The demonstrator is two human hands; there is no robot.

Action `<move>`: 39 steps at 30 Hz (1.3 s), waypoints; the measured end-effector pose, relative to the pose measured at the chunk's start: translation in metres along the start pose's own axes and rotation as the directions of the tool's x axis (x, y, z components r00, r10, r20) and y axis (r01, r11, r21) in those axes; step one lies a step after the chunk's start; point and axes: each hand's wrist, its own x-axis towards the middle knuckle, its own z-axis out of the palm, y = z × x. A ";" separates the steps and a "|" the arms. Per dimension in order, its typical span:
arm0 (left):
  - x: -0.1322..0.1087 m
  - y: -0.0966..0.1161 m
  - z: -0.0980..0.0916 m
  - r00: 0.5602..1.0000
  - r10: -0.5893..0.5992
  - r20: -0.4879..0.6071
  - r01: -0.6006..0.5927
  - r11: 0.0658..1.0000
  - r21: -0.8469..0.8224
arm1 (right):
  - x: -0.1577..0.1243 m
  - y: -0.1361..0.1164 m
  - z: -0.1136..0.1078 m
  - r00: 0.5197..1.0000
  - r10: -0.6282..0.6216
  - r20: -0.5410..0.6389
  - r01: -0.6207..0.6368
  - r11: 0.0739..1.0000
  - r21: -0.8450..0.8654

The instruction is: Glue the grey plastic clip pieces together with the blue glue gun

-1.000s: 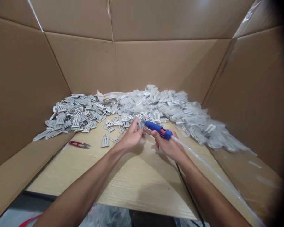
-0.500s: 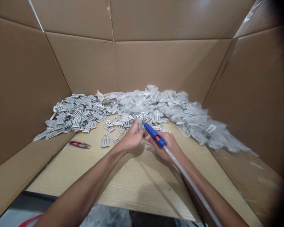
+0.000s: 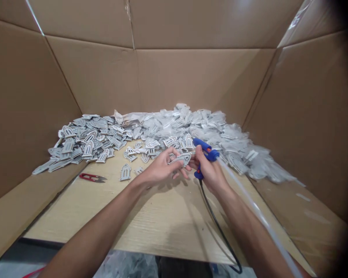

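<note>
In my left hand [image 3: 162, 168] I grip a small grey arched window piece [image 3: 183, 159], thumb on its face and fingers underneath. My right hand [image 3: 210, 168] is wrapped round a blue glue gun [image 3: 205, 150], whose nozzle end points up and left. A clear glue stick [image 3: 243, 193] runs out of the gun's back along my right forearm, and a black cord [image 3: 211, 216] hangs from its handle. The right fingertips are close to the window piece; whether they touch it I cannot tell. Just beyond my hands lie several loose window pieces [image 3: 152, 144].
A heap of bare window pieces [image 3: 95, 129] lies at the back left. Pieces in clear plastic bags [image 3: 229, 133] pile up along the back and right. Red thread snips [image 3: 92, 178] and one arched piece [image 3: 125, 172] rest on the wooden table [image 3: 127, 231]. Cardboard walls [image 3: 191, 77] enclose it.
My right hand has drawn the glue gun up and right, away from the window piece, and its handle and cord now show. My left hand has turned the piece flatter, pointing right.
</note>
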 end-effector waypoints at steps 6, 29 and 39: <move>-0.004 -0.007 0.000 0.998 -0.019 0.062 0.006 0.978 0.209 | 0.006 -0.006 -0.003 0.998 0.053 -0.022 -0.047 0.972 0.231; 0.009 -0.009 -0.011 0.944 -0.016 -0.328 0.006 1.000 -0.030 | 0.006 -0.009 -0.013 0.991 0.134 -0.011 -0.124 0.944 0.305; 0.008 -0.011 -0.011 0.990 -0.029 -0.140 0.026 0.999 -0.018 | 0.010 -0.005 -0.012 0.990 0.133 -0.045 -0.105 0.912 0.396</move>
